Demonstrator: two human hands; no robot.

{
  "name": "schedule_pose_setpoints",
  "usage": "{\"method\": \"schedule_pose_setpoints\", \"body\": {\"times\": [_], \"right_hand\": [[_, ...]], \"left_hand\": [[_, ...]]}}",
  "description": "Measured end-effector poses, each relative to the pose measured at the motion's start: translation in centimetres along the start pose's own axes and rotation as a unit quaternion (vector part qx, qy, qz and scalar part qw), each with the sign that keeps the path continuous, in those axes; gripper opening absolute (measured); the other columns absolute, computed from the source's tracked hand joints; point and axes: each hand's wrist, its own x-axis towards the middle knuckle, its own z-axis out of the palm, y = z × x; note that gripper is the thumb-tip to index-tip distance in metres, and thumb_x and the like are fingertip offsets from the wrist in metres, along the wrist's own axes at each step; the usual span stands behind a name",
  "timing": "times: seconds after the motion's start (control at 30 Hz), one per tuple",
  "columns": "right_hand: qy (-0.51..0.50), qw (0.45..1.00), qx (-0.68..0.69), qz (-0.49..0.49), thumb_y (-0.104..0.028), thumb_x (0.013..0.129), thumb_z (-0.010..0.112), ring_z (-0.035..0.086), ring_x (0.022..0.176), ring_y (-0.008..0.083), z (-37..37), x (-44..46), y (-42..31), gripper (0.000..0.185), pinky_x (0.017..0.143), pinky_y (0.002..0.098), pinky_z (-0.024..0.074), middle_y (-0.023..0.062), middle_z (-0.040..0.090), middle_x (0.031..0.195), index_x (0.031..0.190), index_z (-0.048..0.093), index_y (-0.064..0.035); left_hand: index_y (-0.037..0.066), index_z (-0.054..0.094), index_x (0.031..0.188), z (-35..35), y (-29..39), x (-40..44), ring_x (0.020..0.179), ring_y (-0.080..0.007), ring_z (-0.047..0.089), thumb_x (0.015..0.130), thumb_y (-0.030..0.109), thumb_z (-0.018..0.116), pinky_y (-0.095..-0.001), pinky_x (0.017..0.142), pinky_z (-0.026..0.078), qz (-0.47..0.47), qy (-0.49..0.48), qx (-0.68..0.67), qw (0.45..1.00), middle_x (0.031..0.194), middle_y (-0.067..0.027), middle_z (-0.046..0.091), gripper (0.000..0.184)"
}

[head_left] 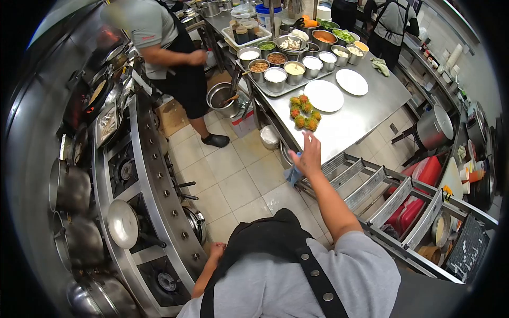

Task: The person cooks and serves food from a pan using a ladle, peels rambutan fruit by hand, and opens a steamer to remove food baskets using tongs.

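Spiky fruits (pixel 300 122) steal the show, clustered loosely on the steel worktop (pixel 379 108), right at its near left edge! Look at that colour: orange-red bodies, flashes of yellow, and green-tipped bristles all over, giving every round fruit a shaggy outline. They sit packed close, some touching, beside a bare white plate (pixel 324 96), with a second plate (pixel 352 82) farther off to the right.

And here's the right hand (pixel 309 155), out in front at the end of a stretched arm, just short of the fruits in this view! Thumb set apart, fingers loosely bent, nothing visible between them. A blue cloth (pixel 292 174) hangs just below; whether the hand touches it, I can't tell.

Down low, the left hand (pixel 217 249) is beside the dark apron (pixel 254 238), near the stove (pixel 177 228); its fingers show too small to call. Beyond the fruits, a tray (pixel 283 91) carries filled metal pots (pixel 275 79).
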Motion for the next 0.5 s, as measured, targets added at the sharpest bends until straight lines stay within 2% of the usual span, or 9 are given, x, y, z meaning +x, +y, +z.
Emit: {"method": "schedule_pose_setpoints", "body": {"times": [0.03,0.13,0.23,0.37,0.47,0.5], "right_hand": [[0.012,1.000,-0.011,-0.005,-0.028,0.065,0.082,0.035,0.126,0.0417,0.2,2.0,0.4,0.088,0.102,0.0502,0.0351,0.0196,0.037,0.137,0.138,0.037,-0.0058],[0.022,0.997,-0.069,-0.036,-0.038,0.062,0.084,0.033,0.129,0.0428,0.1,7.3,0.6,0.095,0.101,0.0544,0.0338,0.0173,0.033,0.142,0.139,0.037,-0.0113],[-0.043,0.989,-0.137,-0.040,-0.053,0.060,0.081,0.030,0.132,0.0432,1.3,11.5,1.3,0.101,0.100,0.0589,0.0332,0.0135,0.030,0.146,0.143,0.035,-0.0175],[-0.129,0.962,-0.240,-0.033,-0.076,0.059,0.068,0.027,0.136,0.0415,4.3,14.8,3.6,0.106,0.099,0.0588,0.0373,0.0092,0.027,0.152,0.145,0.034,-0.0235],[-0.189,0.949,-0.248,-0.034,-0.073,0.060,0.069,0.034,0.132,0.0403,4.1,15.5,3.2,0.102,0.098,0.0561,0.0399,0.0100,0.035,0.147,0.143,0.038,-0.0229],[-0.189,0.953,-0.234,-0.040,-0.068,0.061,0.072,0.037,0.128,0.0401,3.9,15.4,3.1,0.098,0.095,0.0555,0.0418,0.0109,0.037,0.143,0.141,0.039,-0.0222]], "left_hand": [[0.006,0.061,0.070,0.3,-2.3,1.3,0.052,-0.0106,0.051,0.078,0.010,0.066,-0.0267,0.050,0.039,-0.002,0.000,-0.011,1.000,0.062,-0.0002,0.058,0.011],[0.007,0.059,0.062,-0.8,-1.0,-1.3,0.050,-0.0094,0.047,0.078,0.011,0.064,-0.0264,0.050,0.037,-0.011,-0.035,-0.121,0.992,0.058,0.0021,0.055,0.017],[0.006,0.062,0.063,-1.4,0.2,-3.7,0.052,-0.0093,0.049,0.078,0.013,0.064,-0.0262,0.052,0.038,-0.006,-0.043,-0.187,0.981,0.059,0.0019,0.056,0.016],[0.004,0.069,0.072,0.9,-6.5,-0.9,0.059,-0.0100,0.056,0.079,0.018,0.066,-0.0264,0.057,0.043,0.064,0.080,-0.023,0.994,0.063,-0.0004,0.062,0.016],[0.006,0.072,0.078,1.6,-7.6,-1.9,0.066,-0.0108,0.062,0.080,0.026,0.068,-0.0285,0.062,0.047,0.055,0.165,0.092,0.980,0.068,-0.0032,0.067,0.021],[0.006,0.072,0.079,1.8,-7.9,-2.3,0.066,-0.0113,0.063,0.080,0.028,0.069,-0.0296,0.063,0.047,0.043,0.142,0.075,0.986,0.069,-0.0041,0.067,0.022]]}}
